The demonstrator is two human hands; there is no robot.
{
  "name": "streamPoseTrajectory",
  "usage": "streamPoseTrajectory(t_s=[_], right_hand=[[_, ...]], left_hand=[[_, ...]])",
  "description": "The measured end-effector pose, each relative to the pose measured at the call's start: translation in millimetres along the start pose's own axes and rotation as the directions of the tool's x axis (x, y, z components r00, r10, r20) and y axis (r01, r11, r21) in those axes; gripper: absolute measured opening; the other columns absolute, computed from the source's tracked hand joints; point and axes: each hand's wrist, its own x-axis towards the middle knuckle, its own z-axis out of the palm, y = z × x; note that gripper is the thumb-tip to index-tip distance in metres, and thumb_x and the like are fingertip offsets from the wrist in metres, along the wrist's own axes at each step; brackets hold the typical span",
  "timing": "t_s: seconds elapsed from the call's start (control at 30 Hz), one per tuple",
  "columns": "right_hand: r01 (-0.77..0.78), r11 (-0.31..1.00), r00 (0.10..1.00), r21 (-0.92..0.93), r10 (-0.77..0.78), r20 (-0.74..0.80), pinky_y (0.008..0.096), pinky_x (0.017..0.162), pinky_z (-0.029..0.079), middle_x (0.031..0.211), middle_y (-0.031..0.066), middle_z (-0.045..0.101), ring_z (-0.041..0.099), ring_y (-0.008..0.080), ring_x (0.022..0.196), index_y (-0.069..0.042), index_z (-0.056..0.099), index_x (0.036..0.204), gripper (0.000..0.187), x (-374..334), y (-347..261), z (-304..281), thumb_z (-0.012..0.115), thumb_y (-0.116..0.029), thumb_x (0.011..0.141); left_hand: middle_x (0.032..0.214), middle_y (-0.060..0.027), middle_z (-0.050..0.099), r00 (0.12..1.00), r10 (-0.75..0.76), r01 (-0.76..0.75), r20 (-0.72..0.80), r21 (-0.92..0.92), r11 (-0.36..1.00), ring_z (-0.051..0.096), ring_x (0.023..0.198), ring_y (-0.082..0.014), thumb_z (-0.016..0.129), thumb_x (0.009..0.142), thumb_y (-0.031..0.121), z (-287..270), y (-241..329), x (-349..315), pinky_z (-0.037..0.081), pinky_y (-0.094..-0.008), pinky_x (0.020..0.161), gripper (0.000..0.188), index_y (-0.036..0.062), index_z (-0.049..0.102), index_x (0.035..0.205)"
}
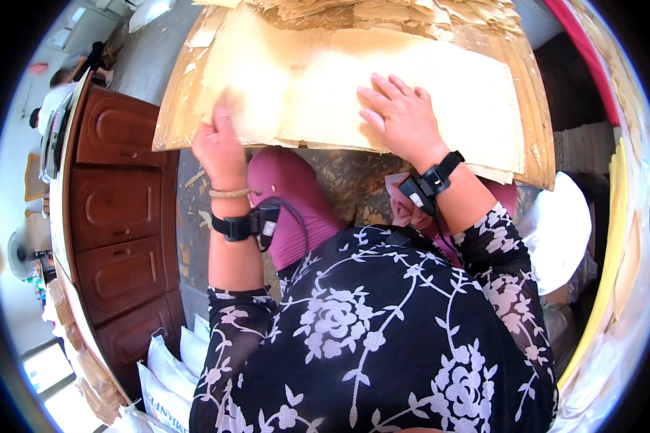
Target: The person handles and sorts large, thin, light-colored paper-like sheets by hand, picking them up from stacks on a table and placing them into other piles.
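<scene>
Thin cream-coloured sheets [477, 101] with ragged edges lie stacked on a wooden board in front of me; bright light washes out their middle. My right hand [404, 119] rests palm down on the top sheet, its fingers spread. At the near left of the stack, my left hand [222, 148] is closed, fingers and thumb pinching the edge of a thin sheet [249, 61]. That sheet looks raised and smeared by motion on the left side. Whether it is one layer or more, I cannot tell.
More ragged sheets [412, 13] are piled along the far side of the wooden board [173, 119]. A brown cabinet [119, 202] stands at left, with white sacks [170, 368] below it. A white rounded object [560, 224] is at right. Another person [54, 101] sits far left.
</scene>
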Motion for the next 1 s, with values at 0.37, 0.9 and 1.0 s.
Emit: streamPoseTrajectory(t_s=[0.37, 0.9, 1.0], right_hand=[[-0.332, -0.117, 0.847, 0.936, 0.4, 0.35, 0.0297, 0.09, 0.049, 0.108, 0.0114, 0.069, 0.064, 0.0182, 0.097, 0.006, 0.064, 0.118, 0.057, 23, 61, -26, 0.056, -0.047, 0.098], [-0.302, -0.164, 0.833, 0.939, 0.433, 0.344, 0.0323, 0.064, 0.053, 0.089, 0.008, 0.07, 0.066, 0.0178, 0.074, 0.006, 0.068, 0.099, 0.026, 20, 87, -11, 0.068, -0.018, 0.088], [-0.389, 0.135, 0.857, 0.911, 0.417, 0.304, 0.0304, 0.074, 0.054, 0.094, 0.0105, 0.072, 0.068, 0.0159, 0.08, 0.004, 0.069, 0.104, 0.03, 12, 111, 0, 0.067, -0.023, 0.09]], left_hand=[[0.096, -0.0088, 0.072, 0.572, 0.671, -0.792, 0.472, 0.103, 0.602, 0.07, 0.085, -0.0243, 0.067, 0.076, 0.01, 122, 97, -72, 0.055, -0.0352, 0.072, 0.037, 0.0098, 0.065, 0.114], [0.155, -0.0249, 0.031, 0.615, 0.26, -0.629, 0.745, 0.264, 0.731, 0.025, 0.147, -0.0387, 0.048, 0.097, 0.056, 138, 27, -1, 0.026, -0.0447, 0.119, 0.071, 0.0056, 0.044, 0.146], [0.156, -0.0199, 0.034, 0.609, 0.262, -0.697, 0.749, 0.347, 0.628, 0.027, 0.147, -0.0352, 0.047, 0.095, 0.06, 144, 27, -25, 0.025, -0.0457, 0.118, 0.072, 0.0093, 0.044, 0.147]])
